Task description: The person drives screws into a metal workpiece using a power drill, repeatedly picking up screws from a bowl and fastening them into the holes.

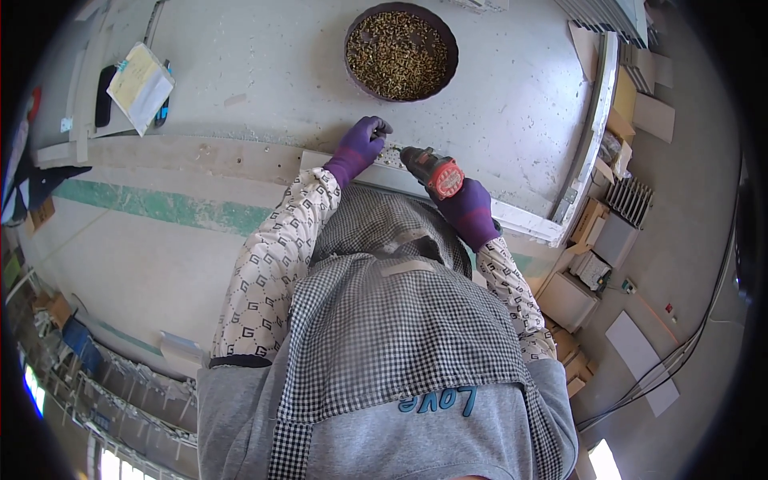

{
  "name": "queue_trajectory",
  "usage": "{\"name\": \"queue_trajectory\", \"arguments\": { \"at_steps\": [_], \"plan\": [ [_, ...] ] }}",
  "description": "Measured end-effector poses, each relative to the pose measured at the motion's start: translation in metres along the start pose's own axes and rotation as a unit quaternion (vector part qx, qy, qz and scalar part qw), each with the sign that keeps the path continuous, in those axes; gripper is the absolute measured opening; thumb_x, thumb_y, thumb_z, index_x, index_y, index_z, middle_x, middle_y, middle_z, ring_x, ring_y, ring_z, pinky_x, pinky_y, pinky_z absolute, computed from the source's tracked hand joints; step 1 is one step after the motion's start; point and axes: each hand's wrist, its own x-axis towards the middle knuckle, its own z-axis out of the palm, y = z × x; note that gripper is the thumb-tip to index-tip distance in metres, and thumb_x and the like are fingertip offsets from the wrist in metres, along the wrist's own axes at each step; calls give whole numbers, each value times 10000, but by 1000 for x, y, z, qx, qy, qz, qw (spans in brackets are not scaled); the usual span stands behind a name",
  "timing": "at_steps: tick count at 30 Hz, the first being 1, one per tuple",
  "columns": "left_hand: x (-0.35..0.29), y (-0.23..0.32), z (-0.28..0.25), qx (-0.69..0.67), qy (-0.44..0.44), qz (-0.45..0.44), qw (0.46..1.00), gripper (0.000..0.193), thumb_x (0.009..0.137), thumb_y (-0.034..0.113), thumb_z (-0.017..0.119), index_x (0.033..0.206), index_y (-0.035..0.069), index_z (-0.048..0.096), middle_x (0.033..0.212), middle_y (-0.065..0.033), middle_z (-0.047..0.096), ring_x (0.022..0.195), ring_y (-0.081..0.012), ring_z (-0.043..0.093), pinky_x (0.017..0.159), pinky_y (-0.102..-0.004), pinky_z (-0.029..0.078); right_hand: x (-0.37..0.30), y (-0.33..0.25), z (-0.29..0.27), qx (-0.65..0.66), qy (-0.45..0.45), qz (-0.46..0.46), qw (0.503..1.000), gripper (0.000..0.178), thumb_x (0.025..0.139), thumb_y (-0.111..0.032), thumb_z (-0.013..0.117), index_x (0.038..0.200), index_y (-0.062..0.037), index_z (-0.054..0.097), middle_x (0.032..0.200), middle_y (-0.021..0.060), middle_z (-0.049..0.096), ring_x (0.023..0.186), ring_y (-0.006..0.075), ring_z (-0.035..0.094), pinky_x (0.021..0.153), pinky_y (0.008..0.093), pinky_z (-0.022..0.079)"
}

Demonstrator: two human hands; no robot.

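Left hand (pixel 362 149): one, purple-gloved, fingers curled in to the thumb with hardly a gap; from where I stand I can't make out whether anything small is pinched there.
Right hand (pixel 466 211): one, gloved to match, wrapped firmly round the power drill's handle.
Power drill (pixel 433 170): one, dark with a red end, held over the near side of the worktop (pixel 256 56), its nose toward the left fingertips but apart from them.
Pale strip (pixel 394 175): one, long, lying along the near edge, just in front of the apron (pixel 408 320).
Bowl (pixel 398 98): one, round and brown, ahead of both hands and well apart from them, filled with small brassy and dark pieces (pixel 400 50), too many to count.
Room to move: pale surface stretches from bowl to hands and off leftward; one metal rail (pixel 591 138) bounds it on the right.
Papers (pixel 142 84): one bundle, far left.
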Motion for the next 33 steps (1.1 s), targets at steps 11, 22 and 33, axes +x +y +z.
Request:
{"name": "queue_trajectory", "arguments": {
  "at_steps": [11, 22, 33],
  "plan": [
    [-4, 12, 3, 162, -52, 63, 983, 272, 751, 105, 642, 1023, 95, 644, 984, -112, 575, 907, -282, 606, 822, -368, 506, 8, -16, -2, -53, -49, 63, 995, 370, 823, -420, 604, 945, -85, 704, 903, 189, 694, 864, 368, 668, 745, 434, 530],
    [-9, 16, 10, 222, -43, 56, 972, 240, 752, 264, 656, 967, 167, 699, 904, -68, 584, 860, -262, 614, 765, -359, 496, -6, -6, -4, -17, -26, 27, 999, 340, 805, -388, 646, 919, -72, 696, 857, 195, 685, 825, 377, 660, 722, 446, 520],
    [1, -10, -25, -192, 142, -71, 968, 103, 814, 73, 580, 903, 24, 579, 776, -95, 591, 691, -183, 580, 673, -319, 498, -10, 8, 6, 15, 41, -52, 998, 323, 770, -368, 695, 854, -56, 700, 769, 202, 667, 764, 399, 647, 676, 447, 516]
  ]
}}
